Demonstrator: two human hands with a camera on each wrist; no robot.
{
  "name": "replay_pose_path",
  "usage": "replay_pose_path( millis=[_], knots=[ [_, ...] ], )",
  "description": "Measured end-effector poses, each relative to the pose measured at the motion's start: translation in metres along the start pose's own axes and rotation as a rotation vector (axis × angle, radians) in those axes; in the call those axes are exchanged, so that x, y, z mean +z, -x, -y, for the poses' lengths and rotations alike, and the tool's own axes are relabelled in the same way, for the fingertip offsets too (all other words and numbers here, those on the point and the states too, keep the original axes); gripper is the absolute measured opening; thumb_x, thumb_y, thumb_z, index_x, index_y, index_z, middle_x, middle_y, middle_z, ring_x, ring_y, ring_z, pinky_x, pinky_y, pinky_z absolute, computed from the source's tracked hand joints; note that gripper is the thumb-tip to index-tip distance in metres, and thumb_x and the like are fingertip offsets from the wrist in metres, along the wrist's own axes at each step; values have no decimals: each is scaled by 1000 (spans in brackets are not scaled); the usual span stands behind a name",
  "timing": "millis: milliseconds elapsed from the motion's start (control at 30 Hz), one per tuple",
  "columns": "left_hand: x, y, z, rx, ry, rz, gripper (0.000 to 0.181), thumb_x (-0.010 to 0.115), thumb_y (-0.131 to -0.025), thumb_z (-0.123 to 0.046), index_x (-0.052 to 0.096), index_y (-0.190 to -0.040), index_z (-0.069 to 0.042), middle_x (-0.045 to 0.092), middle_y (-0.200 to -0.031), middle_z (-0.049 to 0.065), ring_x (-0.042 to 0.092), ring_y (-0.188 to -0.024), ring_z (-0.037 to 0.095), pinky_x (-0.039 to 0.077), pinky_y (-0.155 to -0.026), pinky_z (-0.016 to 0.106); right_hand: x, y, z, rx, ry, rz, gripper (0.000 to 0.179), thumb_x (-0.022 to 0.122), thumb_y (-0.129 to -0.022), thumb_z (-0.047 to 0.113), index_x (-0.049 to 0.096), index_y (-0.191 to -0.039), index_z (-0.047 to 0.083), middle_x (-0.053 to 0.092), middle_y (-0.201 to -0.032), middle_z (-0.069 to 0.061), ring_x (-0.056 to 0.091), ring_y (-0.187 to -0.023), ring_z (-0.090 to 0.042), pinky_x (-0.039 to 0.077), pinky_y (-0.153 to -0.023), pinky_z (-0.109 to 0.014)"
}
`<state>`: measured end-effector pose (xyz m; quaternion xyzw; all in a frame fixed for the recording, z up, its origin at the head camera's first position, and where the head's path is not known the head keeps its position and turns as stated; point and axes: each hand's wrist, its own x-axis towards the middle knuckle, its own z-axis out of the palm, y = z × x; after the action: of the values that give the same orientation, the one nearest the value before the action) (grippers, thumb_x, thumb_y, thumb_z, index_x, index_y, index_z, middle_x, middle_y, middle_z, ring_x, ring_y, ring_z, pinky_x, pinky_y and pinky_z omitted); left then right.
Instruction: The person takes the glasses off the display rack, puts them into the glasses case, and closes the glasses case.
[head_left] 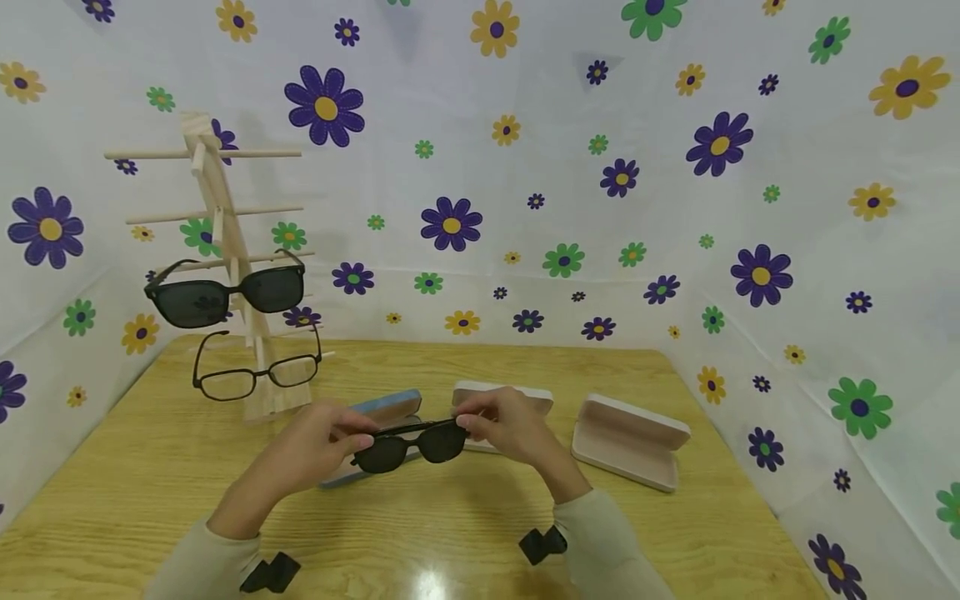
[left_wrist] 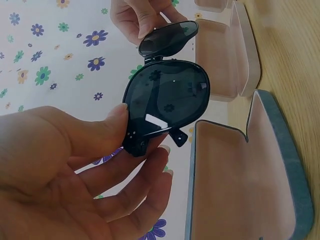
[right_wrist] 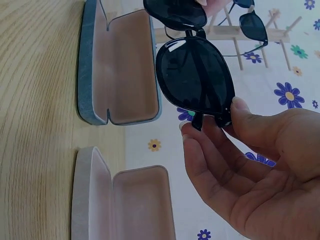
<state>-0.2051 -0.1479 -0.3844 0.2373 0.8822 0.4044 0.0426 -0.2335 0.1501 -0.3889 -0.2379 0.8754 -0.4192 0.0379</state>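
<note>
Left hand (head_left: 324, 446) raised at left of blue case (head_left: 393, 403), right hand (head_left: 512, 422) at right, fingers pinching opposite ends of sunglasses (head_left: 439, 443).

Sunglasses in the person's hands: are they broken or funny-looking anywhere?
Nothing stands out: the sunglasses, held by the left hand and the right hand, have both dark lenses in place and no visible cracks.
</note>
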Motion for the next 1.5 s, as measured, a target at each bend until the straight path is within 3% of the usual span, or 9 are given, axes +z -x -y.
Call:
replay_pose_path(
  millis=[133, 400, 600, 800, 1100, 1300, 1500],
  knots=[
    [-2, 0, 5, 15, -23, 22, 19, 67, -98, -5, 78, -113, -2, 76, -112, 15, 73, -86, 16, 59, -69, 27, 2, -3, 0, -13, 17, -4, 18, 67, -100, 9, 78, -111, 0, 77, -105, -16, 71, -75, -12, 57, -66, -18],
    [-3, 1, 13, 0, -35, 61, 21, 68, -97, -2, 77, -116, -4, 76, -116, 15, 74, -98, 25, 62, -76, 37, 9, -8, -3, 15, 0, -9, 17, 67, -99, 6, 79, -110, 1, 77, -105, -17, 70, -75, -11, 59, -66, -20],
    [-4, 2, 24, 4, 3, 75, 23, 68, -96, -3, 75, -118, -1, 77, -109, 14, 72, -77, 15, 59, -65, 28, 16, -13, -8, -34, -7, 3, 18, 66, -99, 3, 77, -111, -4, 77, -106, -20, 74, -76, -22, 60, -67, -19],
    [-5, 2, 36, -17, 30, 58, 22, 69, -96, -3, 73, -117, 3, 75, -109, 18, 72, -74, 9, 60, -65, 26, 21, -21, -8, -32, 13, 27, 20, 64, -100, 0, 76, -115, -3, 75, -110, -19, 75, -80, -24, 60, -69, -20],
    [-6, 5, 43, -75, -37, 18, 20, 73, -95, -7, 76, -114, -1, 76, -107, 12, 74, -83, 14, 60, -70, 30, 31, -36, -13, 29, 8, 46, 22, 64, -100, 0, 76, -118, -1, 75, -115, -17, 74, -82, -19, 60, -70, -21],
    [-7, 5, 48, -107, -70, -4, 16, 73, -95, -8, 76, -110, -3, 75, -101, 9, 70, -80, 12, 56, -66, 29, 37, -42, -16, 41, 6, 67, 23, 64, -100, 2, 76, -120, 1, 76, -111, -16, 72, -78, -13, 56, -67, -18],
    [-6, 7, 51, -162, -84, -33, 15, 72, -95, -7, 76, -109, -3, 72, -96, 7, 69, -73, 14, 54, -62, 28, 42, -48, -18, 21, 5, 74, 23, 65, -99, 1, 75, -119, -1, 77, -109, -18, 76, -82, -29, 54, -64, -18]
  ],
)
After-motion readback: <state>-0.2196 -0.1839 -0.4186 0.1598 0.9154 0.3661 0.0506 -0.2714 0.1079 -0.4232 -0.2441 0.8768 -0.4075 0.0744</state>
